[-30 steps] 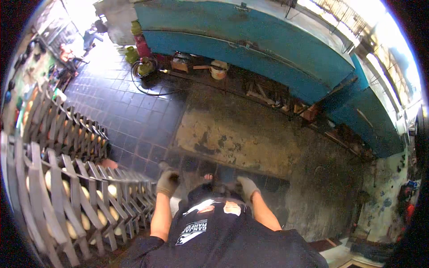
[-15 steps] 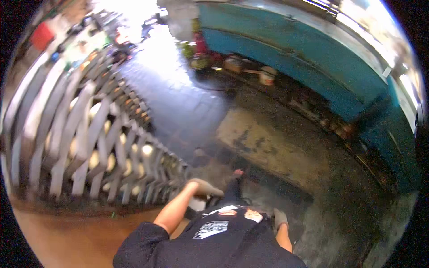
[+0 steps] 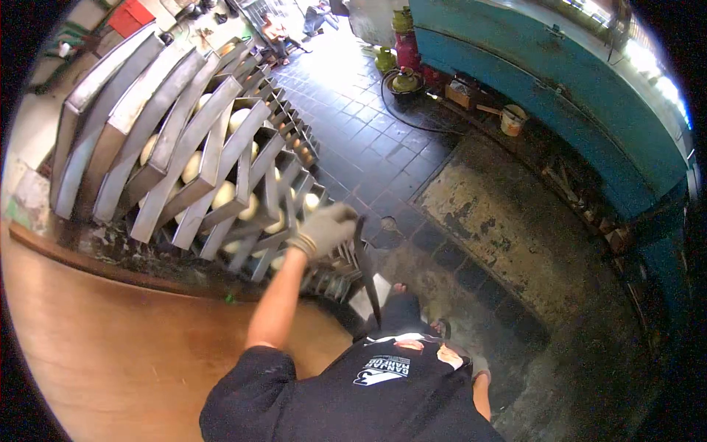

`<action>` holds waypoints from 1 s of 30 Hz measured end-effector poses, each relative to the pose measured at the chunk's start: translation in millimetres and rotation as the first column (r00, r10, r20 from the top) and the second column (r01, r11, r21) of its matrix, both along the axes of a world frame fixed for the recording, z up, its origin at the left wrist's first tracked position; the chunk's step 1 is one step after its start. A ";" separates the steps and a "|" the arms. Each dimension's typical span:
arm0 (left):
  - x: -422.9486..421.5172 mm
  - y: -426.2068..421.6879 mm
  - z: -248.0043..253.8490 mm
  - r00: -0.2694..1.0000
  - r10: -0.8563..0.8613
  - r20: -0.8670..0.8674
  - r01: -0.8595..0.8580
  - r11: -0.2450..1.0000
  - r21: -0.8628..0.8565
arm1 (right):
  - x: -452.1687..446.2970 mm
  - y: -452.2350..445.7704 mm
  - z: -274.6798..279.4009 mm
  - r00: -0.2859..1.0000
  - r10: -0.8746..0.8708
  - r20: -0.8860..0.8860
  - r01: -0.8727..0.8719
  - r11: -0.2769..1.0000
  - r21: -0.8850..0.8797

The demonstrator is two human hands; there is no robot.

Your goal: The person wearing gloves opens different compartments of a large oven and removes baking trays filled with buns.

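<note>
My left hand (image 3: pixel 324 230), in a pale knit glove, is raised beside the stacked metal trays (image 3: pixel 151 180). Its fingers are closed at the top of a long, thin dark strip (image 3: pixel 369 272), which hangs down toward my waist; whether this is a bar or a tray's edge I cannot make out. Pale round dough pieces (image 3: pixel 224 194) lie inside the trays, which are piled crosswise in leaning layers. Low at my right side is my right hand (image 3: pixel 480 366), also gloved. My shirt hides most of it, so its fingers do not show.
A brown wooden tabletop (image 3: pixel 147 353) lies at lower left. Along the right runs a long blue-green cabinet (image 3: pixel 545 103), with a white bucket (image 3: pixel 513 120) and gas cylinders (image 3: pixel 405 79) near its foot. Two people (image 3: pixel 276 33) are at the far end of the dark tiled floor (image 3: pixel 361 144).
My left hand has risen and moved forward from near my waist, and the dark strip now shows at its fingers. The view has shifted, bringing the trays higher. My right hand stays low.
</note>
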State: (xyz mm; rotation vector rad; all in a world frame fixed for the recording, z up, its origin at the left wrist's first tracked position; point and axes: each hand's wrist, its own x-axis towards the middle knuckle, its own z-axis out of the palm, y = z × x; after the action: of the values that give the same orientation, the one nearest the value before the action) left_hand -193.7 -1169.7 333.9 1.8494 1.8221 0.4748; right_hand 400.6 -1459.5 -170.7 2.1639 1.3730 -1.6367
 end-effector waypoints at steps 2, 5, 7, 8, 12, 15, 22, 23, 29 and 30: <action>-39.8 20.5 23.0 0.992 0.023 -0.123 -0.017 0.999 0.043 | 6.6 8.1 12.6 0.996 0.077 0.043 -0.086 0.959 0.269; -74.4 42.0 51.9 0.979 0.001 -0.202 0.009 0.999 0.049 | -10.2 49.4 75.8 0.803 -0.581 -0.132 0.574 0.814 -0.093; -92.9 59.1 50.5 0.940 -0.110 -0.322 0.122 0.992 0.015 | -26.7 71.4 98.4 0.781 -0.614 -0.116 0.605 0.790 -0.104; -101.3 66.4 43.0 0.939 -0.140 -0.314 0.153 0.988 0.017 | -31.8 76.8 109.3 0.756 -0.647 -0.096 0.637 0.762 -0.119; -141.1 92.7 -6.0 0.875 -0.363 -0.319 0.391 0.920 0.026 | -106.6 109.3 159.2 0.856 -0.517 -0.016 0.518 0.855 0.027; -146.4 104.7 -6.5 0.872 -0.390 -0.295 0.423 0.904 0.056 | -167.4 131.0 164.2 0.926 -0.378 0.002 0.375 0.919 0.124; -123.2 128.9 13.4 0.812 -0.528 -0.247 0.553 0.833 0.037 | -325.8 132.8 117.0 0.997 -0.072 -0.001 0.066 0.910 0.410; -120.6 126.7 17.2 0.796 -0.543 -0.267 0.557 0.830 -0.025 | -339.0 123.1 137.4 0.996 -0.088 0.006 0.080 0.924 0.375; -161.2 139.0 1.0 0.902 -0.432 -0.015 0.431 0.901 -0.047 | -338.1 119.1 262.6 0.900 -0.407 -0.154 0.426 0.897 0.118; -169.9 141.0 -1.5 0.894 -0.448 -0.023 0.447 0.894 -0.032 | -323.2 107.6 221.9 0.917 -0.392 -0.071 0.398 0.905 0.149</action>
State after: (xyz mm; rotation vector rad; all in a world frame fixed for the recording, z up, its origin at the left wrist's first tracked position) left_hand -363.5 -1028.7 332.3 2.1807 1.3420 0.2509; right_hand 77.4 -1351.9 51.2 2.6618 1.1643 -1.7528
